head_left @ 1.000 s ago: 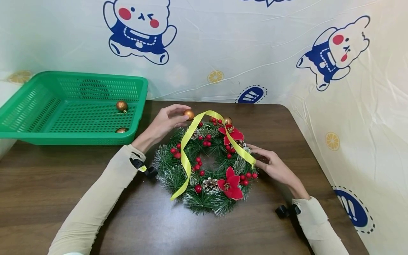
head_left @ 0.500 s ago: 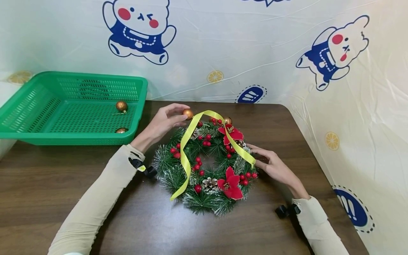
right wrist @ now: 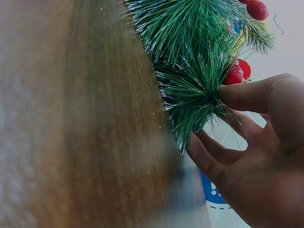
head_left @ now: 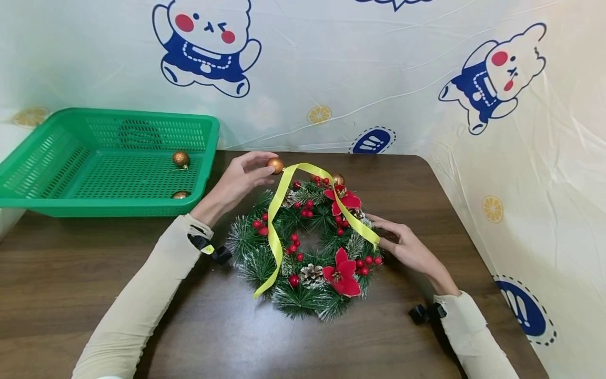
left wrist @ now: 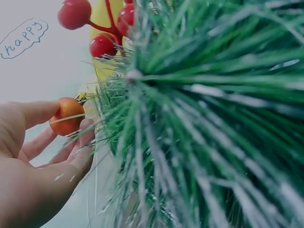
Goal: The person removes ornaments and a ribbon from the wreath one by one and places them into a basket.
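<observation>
A green wreath (head_left: 255, 266) lies on the table, trimmed with red berries, red poinsettias (head_left: 342, 273) and pinecones (head_left: 312, 272). Looped over it is a yellow ribbon (head_left: 274, 239). My left hand (head_left: 232, 184) pinches a gold bauble (head_left: 275, 166) between thumb and fingers, just beyond the wreath's far left edge; in the left wrist view the bauble (left wrist: 67, 116) hangs close to the ribbon and the needles. At the wreath's right side, my right hand (head_left: 412, 251) holds the outer needles, thumb above and fingers below in the right wrist view. Another gold bauble (head_left: 338, 180) shows at the far edge.
On the left stands a green plastic basket (head_left: 61, 202) with a glittery bauble (head_left: 180, 159) and a second bauble (head_left: 181, 195) inside. A printed curtain (head_left: 303, 63) hangs behind the brown table (head_left: 227, 326) and along its right side.
My left hand has drawn the bauble slightly left and away from me, and the ribbon's top loop has shifted a little with it. The right hand and the wreath stay put.
</observation>
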Demonstrator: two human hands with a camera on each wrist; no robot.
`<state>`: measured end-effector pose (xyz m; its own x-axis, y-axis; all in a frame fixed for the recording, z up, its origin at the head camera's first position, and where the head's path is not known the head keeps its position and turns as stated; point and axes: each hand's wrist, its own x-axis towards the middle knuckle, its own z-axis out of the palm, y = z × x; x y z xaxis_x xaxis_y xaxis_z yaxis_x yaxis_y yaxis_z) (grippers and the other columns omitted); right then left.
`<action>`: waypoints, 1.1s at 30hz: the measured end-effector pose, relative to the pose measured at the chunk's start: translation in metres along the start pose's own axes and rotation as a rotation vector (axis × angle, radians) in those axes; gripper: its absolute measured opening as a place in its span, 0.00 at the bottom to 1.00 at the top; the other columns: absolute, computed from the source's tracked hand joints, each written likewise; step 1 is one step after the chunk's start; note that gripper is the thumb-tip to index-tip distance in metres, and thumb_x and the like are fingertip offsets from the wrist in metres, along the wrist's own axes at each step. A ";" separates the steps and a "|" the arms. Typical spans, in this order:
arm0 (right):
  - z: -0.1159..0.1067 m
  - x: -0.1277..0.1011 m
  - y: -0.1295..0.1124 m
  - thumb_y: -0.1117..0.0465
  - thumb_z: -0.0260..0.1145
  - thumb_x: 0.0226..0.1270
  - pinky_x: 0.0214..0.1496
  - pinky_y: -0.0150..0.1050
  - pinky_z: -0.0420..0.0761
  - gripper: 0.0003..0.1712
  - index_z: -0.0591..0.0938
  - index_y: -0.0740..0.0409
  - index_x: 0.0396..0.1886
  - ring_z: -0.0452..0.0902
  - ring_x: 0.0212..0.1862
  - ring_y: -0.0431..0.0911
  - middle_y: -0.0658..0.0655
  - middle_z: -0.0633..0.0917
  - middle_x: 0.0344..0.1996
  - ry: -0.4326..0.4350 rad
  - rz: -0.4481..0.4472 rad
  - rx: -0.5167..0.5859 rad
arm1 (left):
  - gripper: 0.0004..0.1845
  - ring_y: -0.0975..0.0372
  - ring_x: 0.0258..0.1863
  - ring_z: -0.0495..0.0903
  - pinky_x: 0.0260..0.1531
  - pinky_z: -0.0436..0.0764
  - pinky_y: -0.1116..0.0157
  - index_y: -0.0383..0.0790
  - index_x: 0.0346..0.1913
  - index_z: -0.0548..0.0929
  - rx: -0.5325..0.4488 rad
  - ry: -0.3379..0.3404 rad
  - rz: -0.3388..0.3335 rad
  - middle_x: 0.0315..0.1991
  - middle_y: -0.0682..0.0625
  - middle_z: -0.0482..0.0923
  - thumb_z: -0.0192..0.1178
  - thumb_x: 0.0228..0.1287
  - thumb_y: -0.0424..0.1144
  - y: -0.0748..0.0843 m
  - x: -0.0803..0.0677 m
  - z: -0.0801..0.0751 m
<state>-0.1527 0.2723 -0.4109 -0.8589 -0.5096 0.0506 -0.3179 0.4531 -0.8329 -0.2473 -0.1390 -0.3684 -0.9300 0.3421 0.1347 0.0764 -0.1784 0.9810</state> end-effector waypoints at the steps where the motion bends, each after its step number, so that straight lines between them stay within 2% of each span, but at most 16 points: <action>1: 0.000 0.000 0.000 0.68 0.60 0.73 0.69 0.65 0.62 0.21 0.80 0.49 0.62 0.60 0.74 0.55 0.54 0.69 0.72 0.000 0.001 0.000 | 0.23 0.52 0.52 0.80 0.51 0.83 0.58 0.26 0.65 0.71 -0.005 0.003 -0.003 0.56 0.39 0.77 0.61 0.69 0.27 0.001 0.000 0.000; 7: 0.000 -0.001 0.000 0.68 0.60 0.73 0.70 0.65 0.61 0.21 0.80 0.49 0.62 0.59 0.75 0.56 0.54 0.69 0.72 0.003 0.007 -0.002 | 0.24 0.54 0.53 0.80 0.58 0.78 0.51 0.28 0.65 0.72 0.025 0.050 -0.028 0.58 0.40 0.75 0.62 0.68 0.28 0.003 0.000 -0.002; 17: -0.001 -0.001 0.001 0.67 0.60 0.73 0.69 0.66 0.62 0.21 0.80 0.47 0.62 0.60 0.74 0.55 0.53 0.69 0.72 0.000 0.009 0.001 | 0.20 0.55 0.51 0.81 0.53 0.82 0.58 0.32 0.61 0.76 0.056 0.126 -0.038 0.55 0.42 0.76 0.61 0.67 0.27 0.008 -0.002 -0.008; 25: -0.001 -0.001 0.001 0.69 0.59 0.73 0.69 0.66 0.62 0.22 0.80 0.48 0.62 0.60 0.74 0.56 0.54 0.69 0.72 0.002 0.015 -0.001 | 0.22 0.58 0.47 0.81 0.46 0.84 0.65 0.30 0.62 0.74 0.140 0.215 -0.092 0.55 0.41 0.75 0.63 0.67 0.28 0.006 0.000 -0.013; 33: -0.001 -0.001 -0.001 0.67 0.59 0.73 0.69 0.66 0.62 0.22 0.80 0.47 0.62 0.60 0.74 0.55 0.53 0.69 0.72 -0.002 0.022 -0.007 | 0.22 0.57 0.46 0.82 0.46 0.84 0.65 0.30 0.63 0.74 0.160 0.274 -0.093 0.55 0.41 0.74 0.63 0.67 0.28 0.008 0.000 -0.015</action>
<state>-0.1523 0.2730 -0.4099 -0.8651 -0.5006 0.0312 -0.3014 0.4691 -0.8301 -0.2516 -0.1543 -0.3626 -0.9961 0.0853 0.0222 0.0220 -0.0029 0.9998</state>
